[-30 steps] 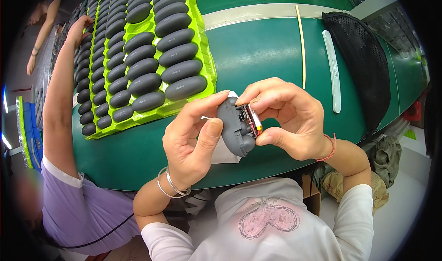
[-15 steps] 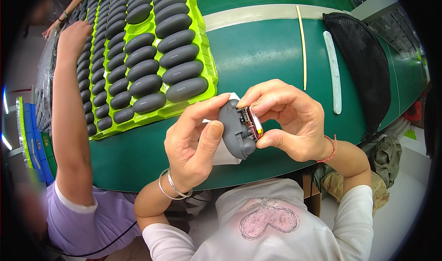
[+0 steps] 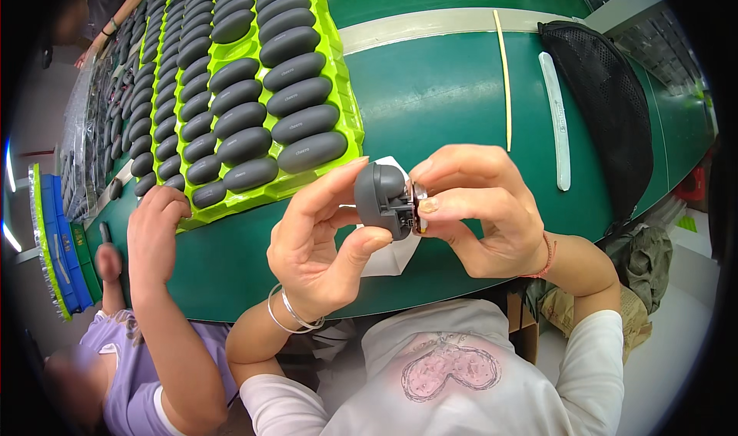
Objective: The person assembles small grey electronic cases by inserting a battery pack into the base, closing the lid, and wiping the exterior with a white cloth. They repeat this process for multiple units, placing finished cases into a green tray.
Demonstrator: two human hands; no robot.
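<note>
In front of my chest, my left hand (image 3: 319, 251) grips a dark grey earbud case housing (image 3: 377, 198) between thumb and fingers. My right hand (image 3: 492, 213) pinches a small circuit board (image 3: 417, 205) with a shiny metallic part at the housing's right side. Board and housing meet at the middle; whether the board is seated inside I cannot tell. Under the hands lies a white sheet (image 3: 392, 261), partly covered by them.
To the left, a lime green tray (image 3: 354, 121) carries rows of dark oval cases. A co-worker's hand (image 3: 157, 213) rests at its near corner. On the green table (image 3: 430, 90) lie a thin yellow stick (image 3: 504, 82), a pale strip (image 3: 556, 121) and a black mesh pouch (image 3: 603, 113).
Both hands have turned the housing and board, so another side faces up. The co-worker's hand has come from the tray's far left side to its near corner.
</note>
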